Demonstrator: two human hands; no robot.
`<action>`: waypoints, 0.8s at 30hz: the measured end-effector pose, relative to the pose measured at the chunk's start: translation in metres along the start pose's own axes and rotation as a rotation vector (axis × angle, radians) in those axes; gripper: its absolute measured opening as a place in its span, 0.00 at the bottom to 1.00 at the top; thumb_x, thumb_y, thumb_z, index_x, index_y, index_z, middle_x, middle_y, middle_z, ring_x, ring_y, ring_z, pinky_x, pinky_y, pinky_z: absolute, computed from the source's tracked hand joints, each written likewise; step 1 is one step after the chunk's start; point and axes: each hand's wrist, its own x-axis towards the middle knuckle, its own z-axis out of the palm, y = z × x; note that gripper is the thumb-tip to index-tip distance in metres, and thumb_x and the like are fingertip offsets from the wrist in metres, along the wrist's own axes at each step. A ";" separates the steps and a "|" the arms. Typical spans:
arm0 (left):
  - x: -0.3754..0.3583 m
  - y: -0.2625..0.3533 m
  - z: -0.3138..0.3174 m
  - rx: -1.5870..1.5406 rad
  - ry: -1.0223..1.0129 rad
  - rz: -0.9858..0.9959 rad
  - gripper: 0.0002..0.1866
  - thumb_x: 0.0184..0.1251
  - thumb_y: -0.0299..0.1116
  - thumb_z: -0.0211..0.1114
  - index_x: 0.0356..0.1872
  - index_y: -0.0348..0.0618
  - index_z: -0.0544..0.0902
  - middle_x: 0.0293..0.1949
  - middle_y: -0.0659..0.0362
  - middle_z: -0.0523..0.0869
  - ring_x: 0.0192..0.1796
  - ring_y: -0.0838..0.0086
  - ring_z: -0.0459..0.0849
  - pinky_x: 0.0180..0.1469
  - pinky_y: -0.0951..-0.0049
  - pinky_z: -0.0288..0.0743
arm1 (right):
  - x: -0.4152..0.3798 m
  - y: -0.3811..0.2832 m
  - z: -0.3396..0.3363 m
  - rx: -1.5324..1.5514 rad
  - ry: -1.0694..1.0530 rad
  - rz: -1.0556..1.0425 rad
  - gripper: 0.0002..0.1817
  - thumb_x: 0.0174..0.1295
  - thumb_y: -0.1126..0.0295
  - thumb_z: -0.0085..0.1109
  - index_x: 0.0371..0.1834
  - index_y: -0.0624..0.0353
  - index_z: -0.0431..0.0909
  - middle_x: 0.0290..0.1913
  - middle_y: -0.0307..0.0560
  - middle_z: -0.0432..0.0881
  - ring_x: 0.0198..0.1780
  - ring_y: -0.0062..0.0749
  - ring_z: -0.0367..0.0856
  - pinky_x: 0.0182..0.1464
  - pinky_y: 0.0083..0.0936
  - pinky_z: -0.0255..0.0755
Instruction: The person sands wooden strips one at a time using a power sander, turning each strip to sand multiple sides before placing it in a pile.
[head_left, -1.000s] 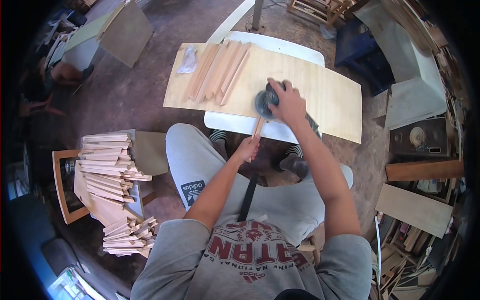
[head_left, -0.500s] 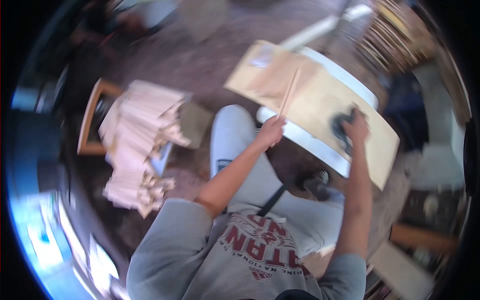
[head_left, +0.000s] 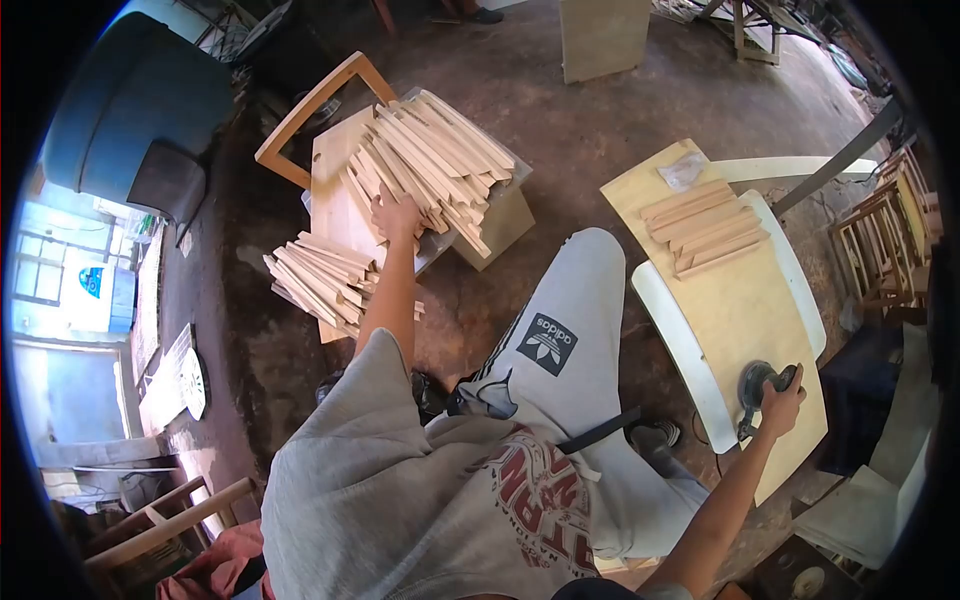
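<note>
My left hand (head_left: pixel 397 215) reaches onto a large pile of thin wooden strips (head_left: pixel 440 145), its fingers spread over them. Below that pile lies a smaller bundle of wooden strips (head_left: pixel 322 280). On the right, my right hand (head_left: pixel 783 405) grips a dark orbital sander (head_left: pixel 756 384), which rests on a pale plywood board (head_left: pixel 715 310). Farther up the same board, several wooden strips (head_left: pixel 705 228) lie side by side, near a crumpled clear plastic piece (head_left: pixel 682 172). A white plastic chair or stool (head_left: pixel 672 335) supports the board.
An orange-brown wooden frame (head_left: pixel 330 92) stands behind the large pile. A blue drum (head_left: pixel 140 100) is at the upper left. Wooden frames (head_left: pixel 885 235) are stacked at the far right, and a pale panel (head_left: pixel 603 40) stands at the back. A dark post (head_left: pixel 840 155) slants near the board.
My view has swung left. My left hand has moved from above the board to the large pile and no longer holds the strip it had. My right hand stays on the sander.
</note>
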 end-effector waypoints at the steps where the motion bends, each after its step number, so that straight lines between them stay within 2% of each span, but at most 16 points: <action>1: -0.003 0.003 0.006 0.041 0.052 0.081 0.36 0.68 0.43 0.66 0.76 0.44 0.73 0.74 0.41 0.73 0.73 0.42 0.72 0.74 0.47 0.68 | 0.000 0.001 0.001 -0.001 0.011 -0.001 0.51 0.55 0.55 0.74 0.84 0.21 0.60 0.72 0.50 0.75 0.61 0.57 0.85 0.57 0.57 0.82; 2: -0.008 0.006 0.013 0.084 0.102 0.161 0.36 0.67 0.44 0.68 0.76 0.44 0.74 0.75 0.41 0.72 0.74 0.41 0.71 0.74 0.45 0.68 | 0.000 0.000 0.003 0.014 0.018 -0.006 0.51 0.55 0.55 0.74 0.84 0.21 0.60 0.72 0.50 0.75 0.61 0.57 0.85 0.57 0.57 0.82; 4: -0.027 0.041 0.036 -0.141 0.199 0.445 0.31 0.67 0.42 0.69 0.70 0.43 0.79 0.71 0.42 0.77 0.71 0.43 0.75 0.73 0.49 0.69 | -0.003 0.000 0.002 0.029 0.030 -0.002 0.51 0.55 0.55 0.74 0.84 0.21 0.60 0.72 0.50 0.75 0.62 0.57 0.85 0.57 0.57 0.82; 6: -0.069 0.112 0.051 -0.538 -0.170 0.593 0.23 0.69 0.39 0.68 0.61 0.40 0.84 0.63 0.44 0.84 0.66 0.46 0.80 0.70 0.53 0.72 | -0.007 -0.005 -0.005 0.008 0.009 0.022 0.51 0.54 0.54 0.76 0.83 0.22 0.61 0.73 0.49 0.75 0.62 0.58 0.84 0.58 0.57 0.82; 7: -0.104 0.153 0.052 -0.649 -0.245 0.753 0.18 0.72 0.40 0.69 0.56 0.41 0.89 0.54 0.48 0.90 0.60 0.53 0.87 0.65 0.59 0.78 | -0.009 -0.005 -0.006 0.004 0.018 0.021 0.51 0.53 0.53 0.76 0.84 0.22 0.60 0.73 0.48 0.75 0.62 0.58 0.84 0.58 0.57 0.82; 8: -0.143 0.188 0.059 -0.706 -0.403 0.821 0.16 0.73 0.39 0.68 0.56 0.44 0.89 0.54 0.48 0.90 0.57 0.54 0.88 0.60 0.61 0.81 | -0.011 -0.008 -0.010 -0.008 0.010 0.045 0.52 0.53 0.52 0.76 0.84 0.22 0.60 0.73 0.47 0.75 0.62 0.58 0.84 0.59 0.57 0.82; 9: -0.186 0.225 0.041 -0.600 -0.617 0.852 0.16 0.72 0.39 0.68 0.56 0.45 0.89 0.52 0.48 0.91 0.54 0.56 0.90 0.56 0.63 0.82 | -0.013 -0.011 -0.011 -0.008 0.029 0.049 0.51 0.52 0.52 0.76 0.83 0.23 0.61 0.73 0.47 0.75 0.62 0.59 0.85 0.58 0.57 0.82; 10: -0.224 0.248 0.051 -0.555 -0.786 0.887 0.17 0.72 0.43 0.68 0.54 0.46 0.90 0.50 0.49 0.91 0.53 0.56 0.90 0.56 0.61 0.82 | -0.015 -0.014 -0.012 -0.007 0.043 0.058 0.51 0.52 0.53 0.75 0.83 0.23 0.63 0.72 0.47 0.76 0.61 0.58 0.85 0.58 0.56 0.82; 12: -0.287 0.277 0.076 -0.220 -0.975 1.118 0.22 0.68 0.51 0.66 0.52 0.46 0.91 0.51 0.48 0.91 0.56 0.51 0.89 0.59 0.53 0.82 | -0.023 -0.022 -0.022 0.010 0.055 0.065 0.48 0.53 0.54 0.75 0.81 0.26 0.65 0.70 0.48 0.77 0.59 0.57 0.85 0.57 0.54 0.83; 14: -0.345 0.286 0.109 0.073 -1.044 1.266 0.19 0.66 0.45 0.68 0.50 0.44 0.89 0.51 0.48 0.91 0.55 0.49 0.90 0.60 0.51 0.82 | -0.028 -0.021 -0.025 0.033 0.049 0.064 0.48 0.53 0.55 0.75 0.81 0.26 0.66 0.69 0.49 0.77 0.58 0.57 0.85 0.56 0.53 0.83; 16: -0.385 0.254 0.157 0.004 -0.882 1.343 0.16 0.64 0.40 0.70 0.48 0.42 0.87 0.50 0.48 0.91 0.54 0.49 0.90 0.60 0.51 0.82 | -0.032 -0.022 -0.029 0.040 0.061 0.054 0.47 0.52 0.56 0.74 0.80 0.27 0.66 0.69 0.50 0.77 0.58 0.57 0.85 0.54 0.53 0.84; 18: -0.410 0.239 0.157 -0.038 -0.915 1.228 0.16 0.62 0.35 0.71 0.49 0.41 0.84 0.49 0.46 0.91 0.53 0.50 0.90 0.59 0.52 0.82 | -0.036 -0.020 -0.031 0.042 0.050 0.058 0.47 0.52 0.57 0.74 0.80 0.27 0.66 0.69 0.50 0.77 0.57 0.57 0.86 0.53 0.53 0.84; 21: -0.426 0.225 0.160 -0.041 -0.998 0.961 0.17 0.62 0.33 0.70 0.51 0.38 0.83 0.48 0.44 0.90 0.53 0.51 0.90 0.58 0.52 0.82 | -0.041 -0.014 -0.033 0.060 0.049 0.064 0.47 0.51 0.58 0.74 0.79 0.28 0.67 0.68 0.51 0.77 0.56 0.58 0.86 0.51 0.53 0.85; 24: -0.439 0.211 0.130 0.025 -1.261 0.909 0.18 0.62 0.33 0.67 0.51 0.37 0.82 0.42 0.46 0.90 0.54 0.50 0.89 0.56 0.53 0.81 | -0.037 -0.008 -0.035 0.068 0.034 0.092 0.46 0.51 0.59 0.73 0.79 0.28 0.67 0.68 0.52 0.77 0.55 0.59 0.86 0.51 0.53 0.85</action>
